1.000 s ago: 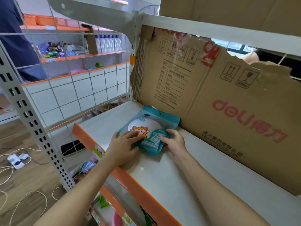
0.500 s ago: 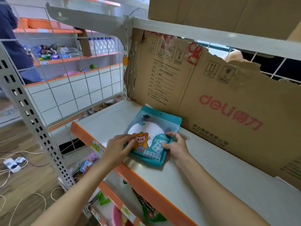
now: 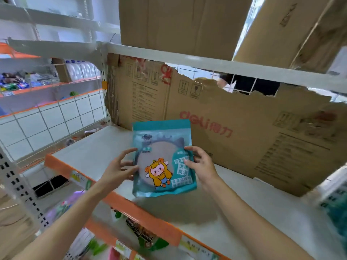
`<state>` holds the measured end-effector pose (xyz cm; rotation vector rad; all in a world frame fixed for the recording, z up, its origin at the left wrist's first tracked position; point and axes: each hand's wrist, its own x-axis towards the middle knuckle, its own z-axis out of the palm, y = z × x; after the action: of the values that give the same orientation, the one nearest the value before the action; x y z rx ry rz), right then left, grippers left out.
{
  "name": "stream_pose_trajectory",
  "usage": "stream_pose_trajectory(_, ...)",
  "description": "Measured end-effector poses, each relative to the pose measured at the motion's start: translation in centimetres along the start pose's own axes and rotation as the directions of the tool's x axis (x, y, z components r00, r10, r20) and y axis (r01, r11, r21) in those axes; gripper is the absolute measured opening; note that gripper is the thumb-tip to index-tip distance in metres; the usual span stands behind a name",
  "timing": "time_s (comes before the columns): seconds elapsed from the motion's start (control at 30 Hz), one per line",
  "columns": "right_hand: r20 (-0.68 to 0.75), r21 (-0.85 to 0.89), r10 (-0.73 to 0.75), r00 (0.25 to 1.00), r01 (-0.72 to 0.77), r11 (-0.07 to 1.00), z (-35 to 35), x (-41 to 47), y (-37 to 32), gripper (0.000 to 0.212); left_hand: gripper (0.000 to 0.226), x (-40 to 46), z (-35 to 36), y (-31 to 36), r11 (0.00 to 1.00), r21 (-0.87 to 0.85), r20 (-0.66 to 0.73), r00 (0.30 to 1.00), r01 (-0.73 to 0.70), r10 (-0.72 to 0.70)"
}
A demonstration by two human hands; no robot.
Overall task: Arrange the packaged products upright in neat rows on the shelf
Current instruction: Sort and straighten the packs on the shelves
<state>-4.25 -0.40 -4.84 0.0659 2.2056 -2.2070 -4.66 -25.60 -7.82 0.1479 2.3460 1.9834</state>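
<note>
A teal packet (image 3: 163, 158) with a round mirror and a cartoon figure on its front stands upright just above the white shelf board (image 3: 234, 207). My left hand (image 3: 120, 169) touches its left edge, fingers spread and curved around the side. My right hand (image 3: 201, 164) pinches its right edge, thumb on the front. The packet's bottom edge hovers near the shelf's orange front rim (image 3: 142, 214). More teal packets (image 3: 336, 207) show, blurred, at the far right of the shelf.
A torn brown cardboard sheet (image 3: 244, 128) with red lettering lines the back of the shelf. Cardboard boxes (image 3: 178, 23) sit on the shelf above. A wire grid panel (image 3: 56, 119) closes the left side. Goods fill the lower shelf (image 3: 142, 235).
The packet lay flat on the shelf under both hands; now it is lifted and turned upright, facing me. The camera has tilted upward.
</note>
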Motion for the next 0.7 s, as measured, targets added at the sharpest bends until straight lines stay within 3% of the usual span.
stream_pose_trajectory(0.3,0.144,-0.222,-0.098,0.985,0.128,0.967,-9.4,-8.0,-3.3,0.053,0.035,-2.6,8.5,5.3,0.991,0.01,0.075,0.989,-0.132,0.131)
stream_pose_trajectory(0.57,-0.052,-0.273,-0.226,0.973,0.204,0.94,-19.3,-15.6,-4.8,0.051,0.039,-7.6,18.9,9.3,0.987,-0.025,0.123,0.979,-0.158,0.16)
stream_pose_trajectory(0.7,-0.116,-0.266,-0.248,0.962,0.211,0.941,-23.1,-19.2,-5.0,0.045,0.038,-11.2,23.1,10.2,0.979,0.09,0.109,0.979,-0.184,0.174)
